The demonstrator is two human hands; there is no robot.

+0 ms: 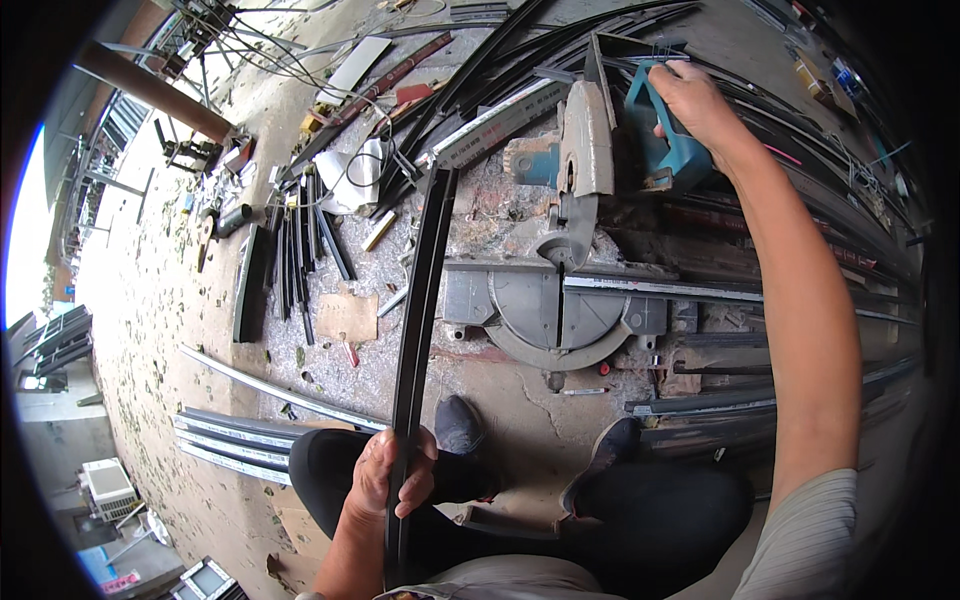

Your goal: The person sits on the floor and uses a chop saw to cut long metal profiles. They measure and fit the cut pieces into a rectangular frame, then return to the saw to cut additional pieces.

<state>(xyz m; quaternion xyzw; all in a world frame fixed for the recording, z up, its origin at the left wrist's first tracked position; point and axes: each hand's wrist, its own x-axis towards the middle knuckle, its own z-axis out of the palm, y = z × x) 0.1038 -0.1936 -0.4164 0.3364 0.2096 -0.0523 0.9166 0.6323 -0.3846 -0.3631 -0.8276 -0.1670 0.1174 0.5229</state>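
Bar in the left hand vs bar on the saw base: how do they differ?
Pose: the black bar in the left hand runs up the picture; the pale-faced bar lies sideways on the saw base.
Colour: the black bar looks dark throughout; the pale-faced bar shows a light strip.
Hold: the left hand grips the black bar; no hand shows on the pale-faced bar.
Shared: both long, narrow.
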